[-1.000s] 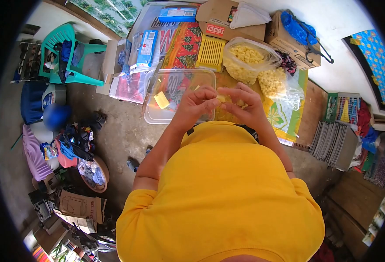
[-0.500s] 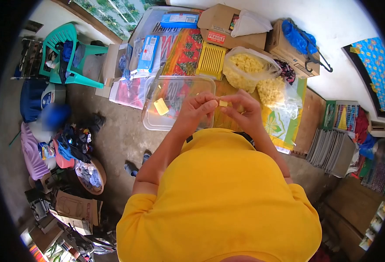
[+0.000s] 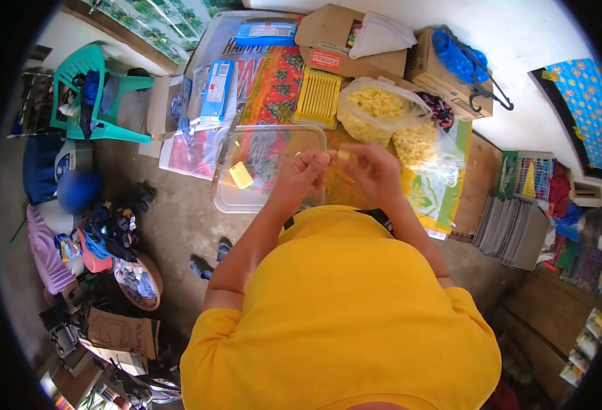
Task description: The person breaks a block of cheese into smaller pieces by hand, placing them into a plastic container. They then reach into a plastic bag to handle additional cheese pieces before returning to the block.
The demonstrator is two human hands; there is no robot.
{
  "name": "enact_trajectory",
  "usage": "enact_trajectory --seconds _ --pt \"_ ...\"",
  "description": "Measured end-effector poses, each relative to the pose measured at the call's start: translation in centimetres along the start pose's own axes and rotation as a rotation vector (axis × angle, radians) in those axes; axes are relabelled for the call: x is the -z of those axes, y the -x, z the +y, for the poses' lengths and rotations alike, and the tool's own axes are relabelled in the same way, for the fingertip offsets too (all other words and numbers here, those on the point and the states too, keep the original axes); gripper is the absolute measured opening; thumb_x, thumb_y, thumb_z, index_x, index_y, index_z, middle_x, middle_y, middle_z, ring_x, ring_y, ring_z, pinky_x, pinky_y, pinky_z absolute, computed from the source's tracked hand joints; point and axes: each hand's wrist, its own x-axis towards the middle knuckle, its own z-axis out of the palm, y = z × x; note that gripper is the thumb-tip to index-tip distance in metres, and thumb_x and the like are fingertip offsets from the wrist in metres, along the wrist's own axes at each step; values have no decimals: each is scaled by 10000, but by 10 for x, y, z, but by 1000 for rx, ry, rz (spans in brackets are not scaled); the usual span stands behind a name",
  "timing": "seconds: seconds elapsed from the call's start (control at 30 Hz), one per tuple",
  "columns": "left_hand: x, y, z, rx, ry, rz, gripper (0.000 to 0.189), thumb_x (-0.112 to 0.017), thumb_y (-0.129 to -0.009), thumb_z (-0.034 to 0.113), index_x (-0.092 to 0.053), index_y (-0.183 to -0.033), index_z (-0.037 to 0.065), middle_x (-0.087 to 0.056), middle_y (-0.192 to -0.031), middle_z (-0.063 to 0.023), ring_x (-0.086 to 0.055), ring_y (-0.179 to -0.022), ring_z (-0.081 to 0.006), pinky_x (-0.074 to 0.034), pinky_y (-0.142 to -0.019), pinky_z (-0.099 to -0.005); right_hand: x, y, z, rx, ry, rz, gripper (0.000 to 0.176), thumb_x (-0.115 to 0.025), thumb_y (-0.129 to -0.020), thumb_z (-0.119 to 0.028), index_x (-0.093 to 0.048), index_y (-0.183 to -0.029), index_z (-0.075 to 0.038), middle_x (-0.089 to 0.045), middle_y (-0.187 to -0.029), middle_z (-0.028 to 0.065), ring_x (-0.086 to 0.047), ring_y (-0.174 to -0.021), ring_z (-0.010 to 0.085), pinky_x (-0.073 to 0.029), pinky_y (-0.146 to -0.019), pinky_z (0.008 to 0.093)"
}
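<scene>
My left hand (image 3: 302, 179) is over the right part of a clear plastic tub (image 3: 227, 206), thumb and fingers pinched together. Whether anything is in that pinch is too small to make out. Close beside it, my right hand (image 3: 376, 169) grips a small yellow piece (image 3: 343, 156) between thumb and fingers, its outline blurred. Inside the tub lies a larger pale-yellow block (image 3: 241, 175), with a few tiny yellow bits near it. Beyond my hands, an open plastic bag (image 3: 376, 104) is full of yellow pieces, and a second clear bag (image 3: 415, 147) holds more.
A yellow ridged tray (image 3: 317, 97) sits behind the tub. Blue packets (image 3: 217, 90), an open cardboard box (image 3: 325, 44) and another box with a blue bag (image 3: 459, 55) line the table's back. A green chair (image 3: 99, 96) stands left; grey slats (image 3: 509, 229) stand right.
The view has shifted slightly, so the table things appear a little further left. My right hand has tilted more upright, and the yellow piece remains between my hands.
</scene>
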Motion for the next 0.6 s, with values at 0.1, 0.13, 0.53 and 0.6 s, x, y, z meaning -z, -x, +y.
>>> enact_trajectory --seconds 0.1,0.13,0.53,0.6 --pt "-1 -4 -2 47 -13 119 316 -608 -892 242 -606 -1126 30 -583 -818 22 -492 -611 -49 -410 -562 -200 10 -21 26 -160 266 71 265 -694 -768 -187 -672 -1030 -150 -537 -683 51 -541 -597 188 -439 -548 306" --pt "1 -4 -2 51 -29 116 332 -608 -891 240 -593 -1150 34 -583 -825 25 -490 -608 -48 -408 -563 -198 15 -31 38 -208 389 86 268 -680 -778 -214 -668 -1039 -155 -547 -685 55 -554 -606 202 -448 -559 320" --pt "9 4 -2 15 -78 128 330 -613 -876 206 -582 -1161 42 -564 -772 46 -486 -590 -41 -403 -559 -192 34 -65 105 -296 194 104 326 -592 -816 -149 -593 -1137 -87 -599 -801 34 -598 -758 167 -473 -663 305" --pt "11 6 -4 13 -64 122 320 -614 -876 201 -586 -1151 40 -561 -748 45 -485 -583 -41 -404 -558 -193 32 -54 99 -470 -324 113 351 -596 -811 -113 -567 -1156 -51 -603 -895 34 -590 -827 149 -471 -702 276"
